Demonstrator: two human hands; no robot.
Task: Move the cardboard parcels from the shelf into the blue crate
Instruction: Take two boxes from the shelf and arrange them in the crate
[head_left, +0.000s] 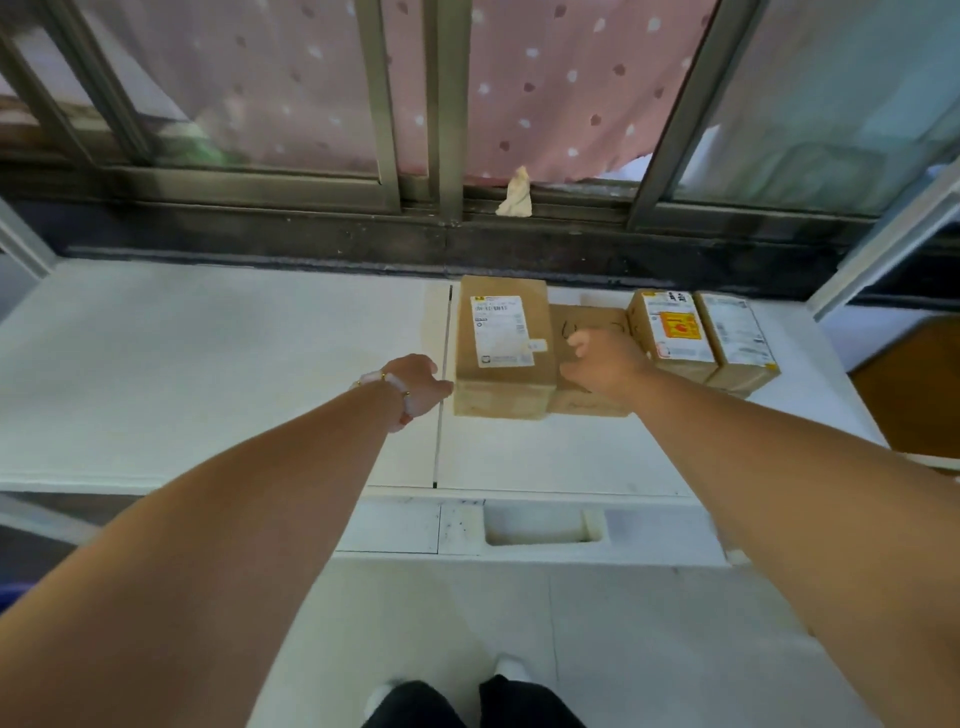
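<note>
Parcels stand in a row right of centre on the white shelf (208, 364), below the window frame (415, 197). The tallest parcel (501, 332), bearing a white shipping label, is at the left end of the row; a lower parcel (587, 322) touches its right side; further right are a parcel with a yellow and red label (675, 332) and a last parcel (737, 338), pressed together. The left hand (415, 387), with a bracelet (387, 387) at the wrist, is at the left face of the tallest parcel; its fingers are out of sight, so whether they touch or grip cannot be told. The right hand (602, 364) rests over the lower parcel, fingers (574, 373) curled loosely against the tall parcel's right side; a firm hold cannot be confirmed. A pink dotted curtain (571, 78) hangs behind the glass. A crumpled rag (515, 195) sits on the window track. No blue crate is identifiable in view.
</note>
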